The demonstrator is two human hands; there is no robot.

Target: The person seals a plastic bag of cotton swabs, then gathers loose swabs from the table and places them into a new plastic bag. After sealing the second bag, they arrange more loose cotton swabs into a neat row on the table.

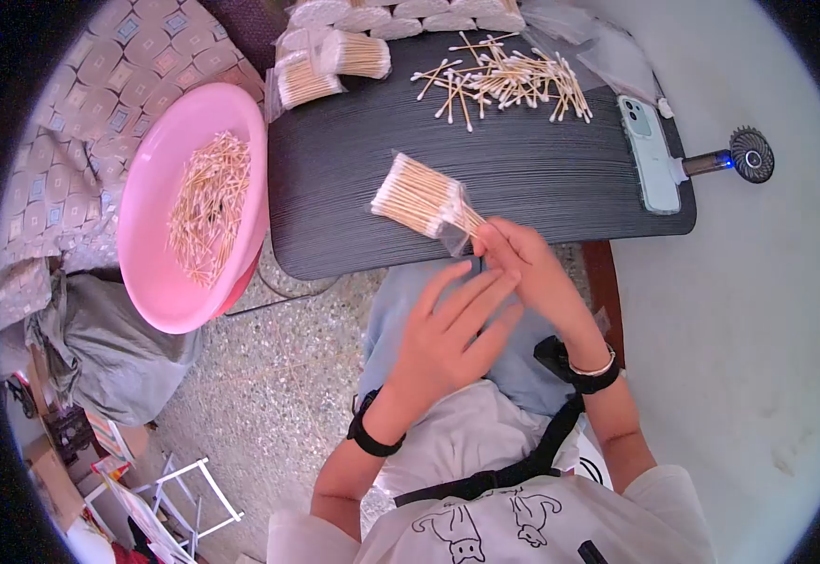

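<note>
The swab bundle [419,197] extends up-left over the bench [354,160] from the right hand [523,263], whose grip pinches its near end; the left hand [448,334], flat and empty, lies just below.

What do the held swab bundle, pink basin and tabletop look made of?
The bundle of swabs: pale wooden or bamboo sticks, white cotton tips, clear glossy plastic sleeve. The pink basin: smooth plastic, likely. The tabletop: dark, fine-grained wood laminate, apparently.

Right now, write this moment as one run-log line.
right hand: pinching bagged swab bundle at table edge | left hand: open, empty, just below
</note>
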